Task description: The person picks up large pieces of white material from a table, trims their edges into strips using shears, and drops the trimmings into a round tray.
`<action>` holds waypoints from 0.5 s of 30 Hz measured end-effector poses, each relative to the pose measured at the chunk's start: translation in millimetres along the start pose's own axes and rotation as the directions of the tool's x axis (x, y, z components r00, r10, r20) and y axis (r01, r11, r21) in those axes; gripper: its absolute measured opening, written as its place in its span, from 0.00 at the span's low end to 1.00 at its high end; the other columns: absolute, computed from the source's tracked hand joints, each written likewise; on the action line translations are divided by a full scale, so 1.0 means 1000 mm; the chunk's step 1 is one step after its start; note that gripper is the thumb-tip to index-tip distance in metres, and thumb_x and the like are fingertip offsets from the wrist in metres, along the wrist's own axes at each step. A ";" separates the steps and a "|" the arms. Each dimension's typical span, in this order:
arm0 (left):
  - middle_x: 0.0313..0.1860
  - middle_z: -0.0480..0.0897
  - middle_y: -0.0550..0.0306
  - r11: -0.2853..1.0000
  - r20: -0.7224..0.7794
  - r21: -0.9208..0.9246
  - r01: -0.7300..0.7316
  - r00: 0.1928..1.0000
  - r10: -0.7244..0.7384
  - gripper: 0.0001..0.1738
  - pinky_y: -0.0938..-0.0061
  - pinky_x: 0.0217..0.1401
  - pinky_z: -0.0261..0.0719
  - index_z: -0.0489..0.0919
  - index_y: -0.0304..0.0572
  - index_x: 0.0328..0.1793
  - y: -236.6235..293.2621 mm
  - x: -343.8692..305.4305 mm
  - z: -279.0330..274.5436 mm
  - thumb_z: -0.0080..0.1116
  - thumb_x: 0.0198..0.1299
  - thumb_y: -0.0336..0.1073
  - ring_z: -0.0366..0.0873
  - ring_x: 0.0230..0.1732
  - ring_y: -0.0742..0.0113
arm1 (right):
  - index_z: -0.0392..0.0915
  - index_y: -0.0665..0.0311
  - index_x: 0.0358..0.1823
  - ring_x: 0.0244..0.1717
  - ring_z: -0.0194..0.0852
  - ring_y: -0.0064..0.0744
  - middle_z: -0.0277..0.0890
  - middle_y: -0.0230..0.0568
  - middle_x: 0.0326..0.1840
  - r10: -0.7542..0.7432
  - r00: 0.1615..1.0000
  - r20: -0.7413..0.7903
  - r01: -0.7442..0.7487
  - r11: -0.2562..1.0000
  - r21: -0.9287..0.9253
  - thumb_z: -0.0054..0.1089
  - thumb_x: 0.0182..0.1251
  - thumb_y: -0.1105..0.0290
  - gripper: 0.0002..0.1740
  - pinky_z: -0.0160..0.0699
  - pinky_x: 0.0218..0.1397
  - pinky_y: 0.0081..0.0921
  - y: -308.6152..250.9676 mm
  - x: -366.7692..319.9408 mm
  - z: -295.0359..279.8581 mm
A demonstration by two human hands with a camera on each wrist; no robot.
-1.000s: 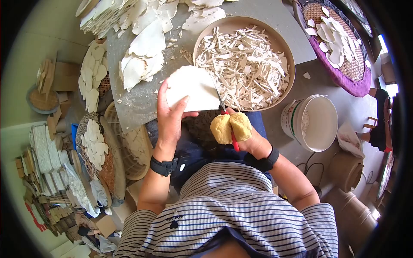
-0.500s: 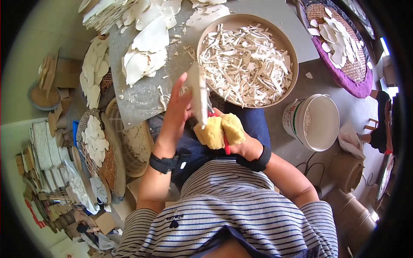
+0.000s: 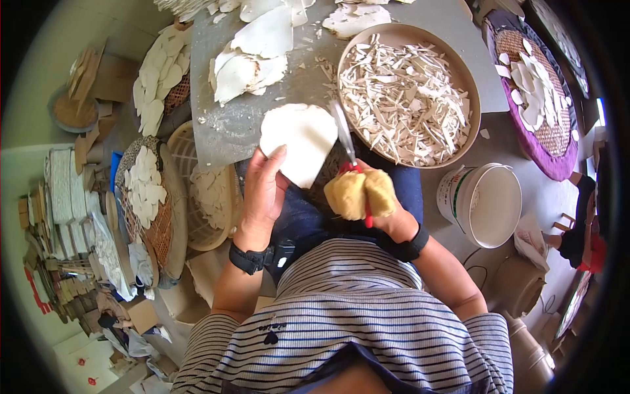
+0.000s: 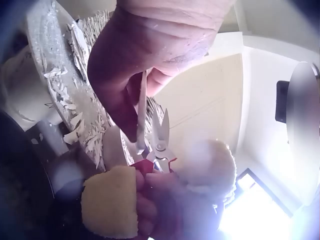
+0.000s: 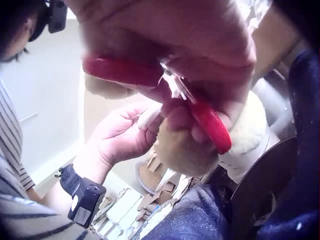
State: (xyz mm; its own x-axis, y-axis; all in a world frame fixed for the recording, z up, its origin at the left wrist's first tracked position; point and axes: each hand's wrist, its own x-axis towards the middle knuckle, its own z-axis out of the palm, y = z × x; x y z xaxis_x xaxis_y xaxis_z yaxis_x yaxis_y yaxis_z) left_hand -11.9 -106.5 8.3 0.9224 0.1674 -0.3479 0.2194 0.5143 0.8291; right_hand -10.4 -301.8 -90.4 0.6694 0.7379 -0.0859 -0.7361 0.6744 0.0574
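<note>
My left hand [image 3: 264, 190] pinches a thin, flat white sheet [image 3: 298, 141], rounded at the top and narrowing to a point below, thumb on its face. In the left wrist view this sheet [image 4: 142, 112] shows edge-on. My right hand [image 3: 401, 223] grips red-handled shears [image 3: 344, 134], whose blades point up between the sheet and the round tray. Yellow sponge pads [image 3: 346, 196] sit around the handles. The left wrist view shows the blades [image 4: 161, 127] spread apart, beside the sheet. The right wrist view shows fingers curled round a red handle [image 5: 212, 127].
A round tray [image 3: 459, 69] full of white strips stands at the edge of a grey table [image 3: 226, 138] with stacked white sheets [image 3: 266, 33]. A white bucket [image 3: 453, 197] stands at right. Woven baskets [image 3: 180, 154] with white pieces lie at left, another [image 3: 548, 148] at far right.
The white sheet swung edge-on half a second ago and now faces up again, turned with a point downward. The shears have come away from its edge. The head view has shifted.
</note>
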 end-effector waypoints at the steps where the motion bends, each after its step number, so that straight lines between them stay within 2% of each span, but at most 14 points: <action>1: 0.52 0.75 0.56 0.999 -0.015 0.000 -0.047 0.999 0.047 0.22 0.71 0.54 0.76 0.66 0.38 0.62 -0.001 0.000 -0.003 0.53 0.60 0.27 0.75 0.52 0.67 | 0.67 0.60 0.53 0.51 0.73 0.35 0.72 0.39 0.49 -0.001 1.000 0.018 -0.001 0.995 0.105 0.43 0.72 0.62 0.15 0.70 0.59 0.31 -0.002 -0.003 -0.009; 2: 0.54 0.74 0.56 0.996 -0.027 0.000 -0.094 0.995 0.094 0.25 0.70 0.55 0.76 0.64 0.39 0.63 -0.002 0.001 -0.005 0.54 0.59 0.26 0.74 0.54 0.67 | 0.64 0.60 0.58 0.57 0.70 0.34 0.71 0.40 0.54 -0.093 0.988 0.125 0.120 0.966 -0.228 0.43 0.72 0.63 0.17 0.66 0.63 0.30 -0.002 -0.006 -0.007; 3: 0.56 0.73 0.56 0.990 -0.036 0.000 -0.142 0.989 0.142 0.28 0.70 0.55 0.76 0.62 0.40 0.65 -0.003 0.002 -0.005 0.55 0.58 0.25 0.73 0.55 0.66 | 0.63 0.60 0.59 0.58 0.68 0.33 0.70 0.39 0.55 -0.067 0.992 0.110 0.118 0.816 -0.565 0.42 0.72 0.63 0.18 0.65 0.63 0.30 -0.003 -0.006 -0.004; 4: 0.57 0.71 0.55 0.986 -0.051 0.005 -0.167 0.985 0.167 0.30 0.70 0.55 0.76 0.60 0.41 0.66 -0.004 0.003 -0.004 0.55 0.57 0.24 0.72 0.56 0.66 | 0.62 0.60 0.60 0.59 0.67 0.33 0.70 0.38 0.56 -0.051 0.995 0.087 0.100 0.555 -0.826 0.42 0.72 0.64 0.18 0.64 0.64 0.30 -0.003 -0.006 0.000; 5: 0.59 0.69 0.55 0.982 -0.066 0.010 -0.189 0.980 0.189 0.33 0.69 0.55 0.76 0.57 0.43 0.68 -0.006 0.002 -0.002 0.55 0.56 0.22 0.71 0.57 0.65 | 0.62 0.60 0.60 0.59 0.67 0.33 0.70 0.39 0.56 -0.081 0.994 0.080 0.106 0.422 -0.900 0.42 0.71 0.65 0.18 0.64 0.64 0.29 0.001 -0.006 0.001; 8: 0.63 0.65 0.54 0.969 -0.099 0.033 -0.245 0.964 0.247 0.38 0.69 0.57 0.75 0.52 0.45 0.71 -0.012 -0.004 0.006 0.55 0.55 0.21 0.69 0.60 0.65 | 0.62 0.61 0.60 0.58 0.68 0.34 0.70 0.40 0.55 -0.171 0.977 0.126 0.150 0.131 -0.980 0.44 0.70 0.68 0.19 0.63 0.64 0.29 0.013 0.001 -0.001; 10: 0.65 0.63 0.53 0.963 -0.101 0.041 -0.266 0.958 0.269 0.40 0.69 0.58 0.74 0.50 0.45 0.72 -0.016 -0.006 0.010 0.55 0.55 0.20 0.67 0.61 0.65 | 0.64 0.62 0.58 0.54 0.70 0.36 0.73 0.41 0.51 -0.186 0.960 0.210 0.186 -0.137 -0.973 0.49 0.66 0.69 0.19 0.67 0.59 0.30 0.013 0.007 -0.011; 12: 0.66 0.62 0.52 0.963 -0.089 0.040 -0.267 0.959 0.270 0.42 0.69 0.60 0.72 0.48 0.45 0.73 -0.019 -0.008 0.011 0.55 0.55 0.20 0.67 0.62 0.64 | 0.66 0.64 0.55 0.50 0.72 0.36 0.74 0.42 0.46 -0.152 0.947 0.283 0.160 -0.540 -0.826 0.54 0.62 0.71 0.20 0.70 0.54 0.31 0.009 0.012 -0.012; 15: 0.67 0.61 0.51 0.948 -0.049 0.092 -0.305 0.949 0.310 0.42 0.69 0.63 0.69 0.48 0.44 0.73 -0.029 -0.007 0.008 0.55 0.55 0.19 0.65 0.63 0.64 | 0.68 0.66 0.49 0.42 0.73 0.40 0.74 0.44 0.40 -0.237 0.925 0.297 0.201 -0.357 -0.912 0.59 0.55 0.73 0.19 0.72 0.45 0.32 0.008 0.016 0.009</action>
State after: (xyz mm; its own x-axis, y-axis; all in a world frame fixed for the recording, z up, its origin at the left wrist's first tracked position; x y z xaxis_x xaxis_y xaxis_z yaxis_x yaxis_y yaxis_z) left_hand -22.0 -128.8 -10.1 0.9281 0.3599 -0.0951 -0.0437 0.3589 0.9324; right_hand -4.7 -284.6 -82.9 0.8234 0.5301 0.2024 0.3061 -0.1146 -0.9451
